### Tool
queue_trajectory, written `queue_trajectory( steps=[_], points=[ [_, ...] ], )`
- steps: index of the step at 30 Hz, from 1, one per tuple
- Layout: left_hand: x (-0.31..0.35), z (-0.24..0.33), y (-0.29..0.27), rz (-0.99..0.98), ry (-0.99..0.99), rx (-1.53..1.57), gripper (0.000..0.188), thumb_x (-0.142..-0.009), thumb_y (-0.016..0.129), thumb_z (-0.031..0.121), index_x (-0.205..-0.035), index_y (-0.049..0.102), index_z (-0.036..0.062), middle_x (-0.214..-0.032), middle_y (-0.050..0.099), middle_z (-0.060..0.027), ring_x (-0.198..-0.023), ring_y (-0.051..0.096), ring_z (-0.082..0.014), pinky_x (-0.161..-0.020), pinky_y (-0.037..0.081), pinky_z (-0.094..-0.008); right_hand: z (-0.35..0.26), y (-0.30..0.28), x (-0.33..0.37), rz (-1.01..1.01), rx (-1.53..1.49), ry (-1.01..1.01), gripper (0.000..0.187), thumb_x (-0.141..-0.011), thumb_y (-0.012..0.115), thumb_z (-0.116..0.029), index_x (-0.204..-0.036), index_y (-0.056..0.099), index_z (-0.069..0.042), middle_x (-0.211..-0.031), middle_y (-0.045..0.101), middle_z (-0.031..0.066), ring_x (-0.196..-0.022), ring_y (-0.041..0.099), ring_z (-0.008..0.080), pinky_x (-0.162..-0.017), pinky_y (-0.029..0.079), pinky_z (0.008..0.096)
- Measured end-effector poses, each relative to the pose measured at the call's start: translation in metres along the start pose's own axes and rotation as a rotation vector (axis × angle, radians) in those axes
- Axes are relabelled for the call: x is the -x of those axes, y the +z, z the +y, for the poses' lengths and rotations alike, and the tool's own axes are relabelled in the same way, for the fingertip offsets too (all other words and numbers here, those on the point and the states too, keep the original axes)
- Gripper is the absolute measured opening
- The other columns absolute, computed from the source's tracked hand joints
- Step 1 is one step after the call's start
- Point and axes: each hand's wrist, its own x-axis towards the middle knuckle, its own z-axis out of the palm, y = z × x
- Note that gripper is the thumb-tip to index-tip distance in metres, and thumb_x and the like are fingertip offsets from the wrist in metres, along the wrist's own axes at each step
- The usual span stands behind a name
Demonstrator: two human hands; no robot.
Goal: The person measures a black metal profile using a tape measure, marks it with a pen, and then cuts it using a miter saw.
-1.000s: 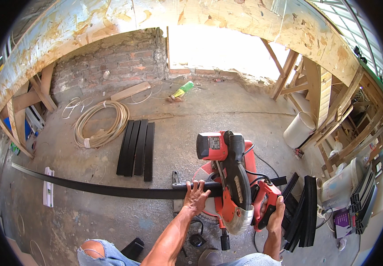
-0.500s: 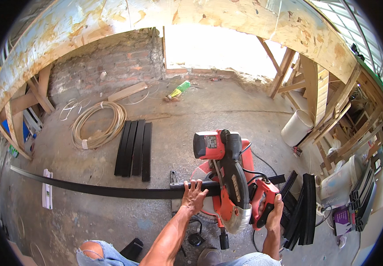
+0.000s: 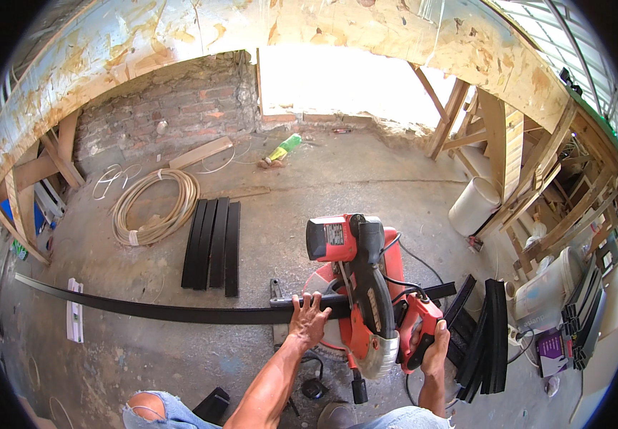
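We are resting our left hand (image 3: 307, 319) on the long black bar (image 3: 194, 312), apparently to steady it, fingers splaying across its top; we cannot tell whether their tips are hooking behind it; the bar is passing crosswise beneath the red miter saw (image 3: 372, 293), its right end projecting beyond; its left length is crossing a white block (image 3: 74, 324), which is probably supporting it; with our right hand (image 3: 434, 352) we are gripping the saw handle (image 3: 425, 313), fingers wrapping around it, likely for controlling the saw head; four black strips (image 3: 218, 247) are lying side by side on the floor (image 3: 144, 357), presumably grouped by kind.
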Motion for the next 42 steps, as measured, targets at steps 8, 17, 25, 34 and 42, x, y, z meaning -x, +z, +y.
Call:
queue_trajectory(
  steps=[8, 17, 25, 34, 42],
  points=[
    [0.001, -0.002, 0.001, -0.005, 0.000, 0.005, 0.033, -0.086, 0.063, 0.019, -0.118, 0.069, 0.0216, -0.135, 0.044, -0.0162, -0.131, 0.037, -0.0376, -0.110, 0.022, -0.0628, 0.014, -0.003, 0.005, -0.020, -0.035, -0.012, 0.072, -0.100, 0.035, -0.067, -0.092, 0.061, -0.001, -0.061, 0.058, 0.0062, -0.047, 0.056, 0.0143, -0.044, 0.044, 0.0267],
    [-0.003, 0.001, 0.012, 0.058, 0.024, 0.035, 0.033, -0.087, 0.064, 0.021, -0.119, 0.069, 0.0208, -0.138, 0.044, -0.0183, -0.134, 0.036, -0.0379, -0.112, 0.021, -0.0606, -0.019, -0.006, -0.017, -0.096, 0.051, -0.024, 0.070, -0.102, 0.031, -0.065, -0.093, 0.061, -0.003, -0.066, 0.059, 0.0044, -0.052, 0.055, 0.0122, -0.047, 0.043, 0.0272],
    [0.005, -0.013, 0.011, 0.102, 0.049, 0.034, 0.040, -0.082, 0.074, 0.024, -0.121, 0.067, 0.0199, -0.137, 0.039, -0.0176, -0.135, 0.033, -0.0376, -0.110, 0.022, -0.0630, -0.102, 0.026, -0.085, -0.193, -0.074, 0.136, 0.044, -0.104, 0.049, -0.045, -0.094, 0.062, -0.003, -0.072, 0.059, 0.0014, -0.062, 0.055, 0.0087, -0.059, 0.044, 0.0239],
    [0.008, -0.016, 0.017, 0.177, 0.134, 0.058, 0.041, -0.081, 0.074, 0.020, -0.122, 0.065, 0.0164, -0.147, 0.034, -0.0210, -0.142, 0.028, -0.0404, -0.109, 0.020, -0.0638, -0.122, 0.034, -0.156, -0.263, -0.290, 0.183, 0.041, -0.091, 0.065, -0.039, -0.086, 0.064, 0.002, -0.068, 0.062, 0.0088, -0.048, 0.058, 0.0140, -0.040, 0.048, 0.0290],
    [0.033, -0.027, -0.025, 0.136, 0.247, -0.102, 0.048, -0.081, 0.074, 0.028, -0.126, 0.061, 0.0143, -0.145, 0.038, -0.0231, -0.140, 0.032, -0.0394, -0.111, 0.022, -0.0594, -0.116, 0.040, -0.190, -0.273, -0.393, 0.133, 0.051, -0.084, 0.074, -0.042, -0.094, 0.064, 0.006, -0.075, 0.067, 0.0149, -0.047, 0.061, 0.0158, -0.041, 0.051, 0.0285]
  ],
)
